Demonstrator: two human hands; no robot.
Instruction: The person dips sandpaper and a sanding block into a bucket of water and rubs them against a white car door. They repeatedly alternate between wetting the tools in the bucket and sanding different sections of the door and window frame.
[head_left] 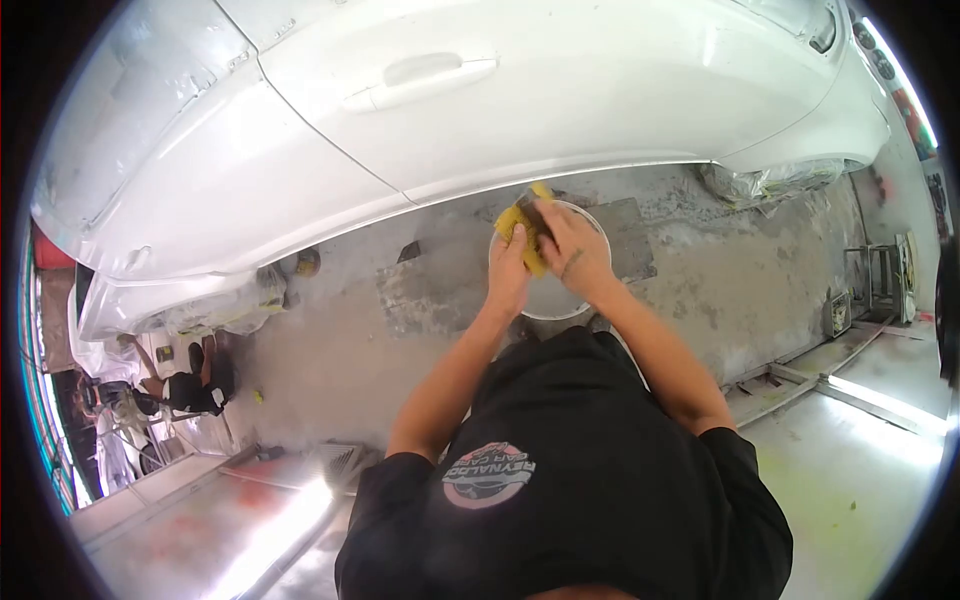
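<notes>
Yellow sponge (514, 222) is sitting between both your hands, directly over the white bucket (556, 306). The bucket is standing on the concrete floor (330, 340), just beside the white car (560, 110). Your left hand (508, 280) is clenching the sponge — your right hand (572, 250) is gripping it too, fingers curled.

I see the bucket (592, 226) on the floor (330, 350) at twelve o'clock, just before the car door (560, 90). Over the bucket my view has the left hand (510, 275) at eleven and the right hand (572, 250) at one, with the sponge (522, 222) clasped between them. A floor grate (340, 462) lies at eight o'clock. Another person (185, 385) crouches at nine, beside the car.
</notes>
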